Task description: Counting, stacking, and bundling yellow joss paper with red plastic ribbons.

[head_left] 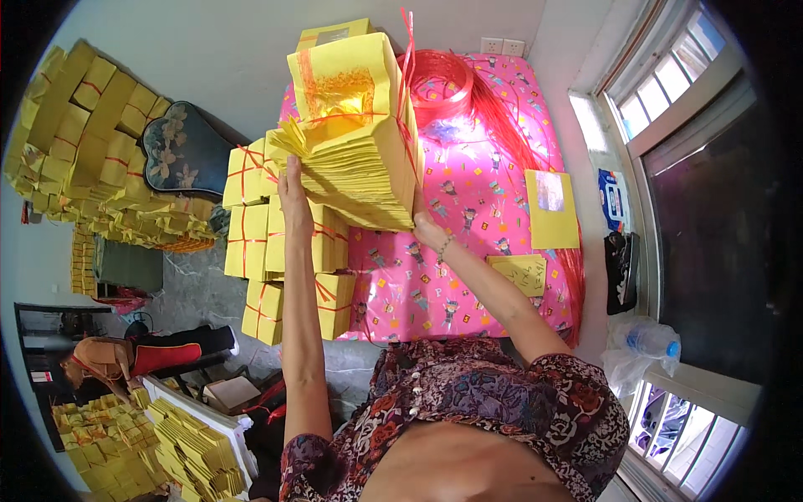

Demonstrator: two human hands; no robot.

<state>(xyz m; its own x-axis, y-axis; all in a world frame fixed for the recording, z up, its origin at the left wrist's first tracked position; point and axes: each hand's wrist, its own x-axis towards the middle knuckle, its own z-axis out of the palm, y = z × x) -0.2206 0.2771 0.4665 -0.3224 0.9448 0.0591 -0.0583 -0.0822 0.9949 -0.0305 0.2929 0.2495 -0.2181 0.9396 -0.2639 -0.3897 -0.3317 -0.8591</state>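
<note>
A thick bundle of folded yellow paper [360, 171] is held up over the table's left part, its layered edges facing me. Red plastic ribbon [407, 75] crosses it, and a loose ribbon end sticks up at the top. My left hand [294, 197] grips the bundle's left side, thumb side up. At its lower right corner, my right hand [429, 232] supports it, with the fingers partly hidden behind the paper. Beside and below my left forearm stand several smaller yellow paper bundles [247, 243] tied with crossed red ribbon.
A pink patterned cloth [452, 276] covers the table. On it lie a coil of red ribbon [443, 88], a yellow sheet [552, 209] and a smaller yellow paper piece [517, 274]. Bundles are piled at far left behind a chair [188, 151]. Another person [109, 356] bends over yellow paper at lower left.
</note>
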